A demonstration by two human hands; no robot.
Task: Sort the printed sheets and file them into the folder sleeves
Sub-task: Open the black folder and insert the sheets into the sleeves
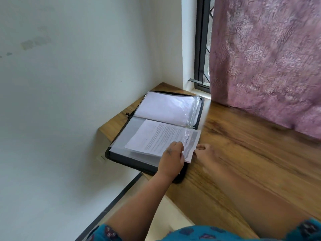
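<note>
Partly under left hand [173,158]: printed sheet [161,138]

The bench [243,153] is warm brown wood with darker grain streaks. The folder [121,159] has a dark grey cover, and its clear sleeves [166,108] look milky white with shiny glints. The sheet [161,136] is white with black print and a grey band at one end. The curtain [269,58] is dusty pink with a faint floral pattern. The wall [69,84] is pale greenish white. The window frame [199,49] is black. The sleeve [225,233] is teal with dark purple motifs.
</note>
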